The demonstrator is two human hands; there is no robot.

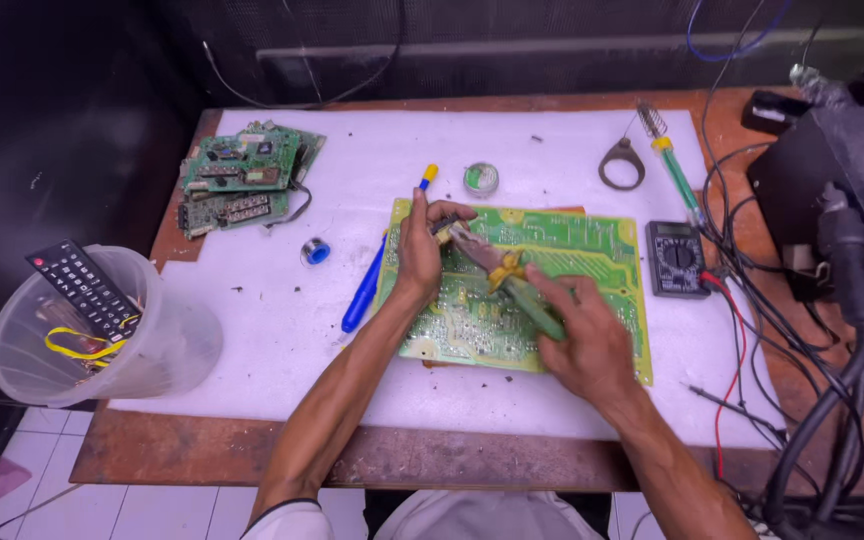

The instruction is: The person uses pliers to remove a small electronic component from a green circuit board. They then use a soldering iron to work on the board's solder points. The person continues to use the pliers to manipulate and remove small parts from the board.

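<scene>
Centre of the frame, and the person is working over a large green circuit board [552, 290] that is lying flat, solder side up, on the white mat [282, 330]. The right hand [592, 345] is closing firmly around the green handle of a soldering iron [512, 280], and the tip is angling up and left toward the board's upper left corner. The left hand [420, 250] is pressing down just there, fingers pinching together on something small and thin at the tip; what it is, I cannot tell.

To the left of the board a blue desoldering pump [377, 270] is lying diagonally, touching the board's edge. A small solder reel [316, 252] is sitting further left, a round tin [481, 178] just above the board, and a black multimeter [677, 258] off its right edge. Spare boards [242, 180] are stacked in the upper left, and a clear tub [102, 330] holding a remote is hanging at the lower left.

My read on doing this well: the tip should be resting on the one joint only, the left hand should be keeping the board from sliding, and the fingertips should be staying clear of the hot metal, because they are looking very near it.
</scene>
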